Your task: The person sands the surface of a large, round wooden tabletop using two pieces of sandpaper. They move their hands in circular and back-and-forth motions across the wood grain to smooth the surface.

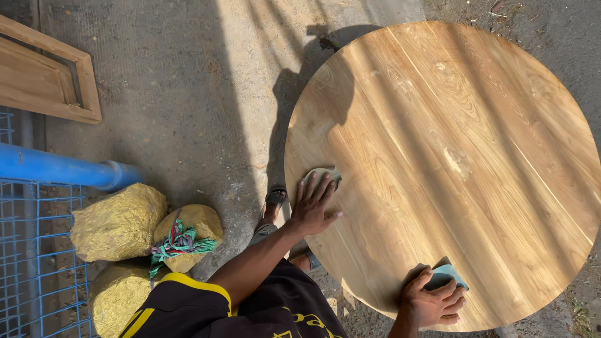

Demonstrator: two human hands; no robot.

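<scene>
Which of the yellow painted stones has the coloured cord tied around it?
The smaller middle yellow stone, nearest the sandalled foot; green-and-red cord wraps it, while the other two are bare.

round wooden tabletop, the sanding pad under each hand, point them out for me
round wooden tabletop [451, 163], head view, bare grain near its middle
left sanding pad [323, 173], head view, pale edge showing past the left fingertips
right sanding pad [446, 274], head view, blue-green corner above the right fingers

no packages, labels, signs or screens in view
</scene>
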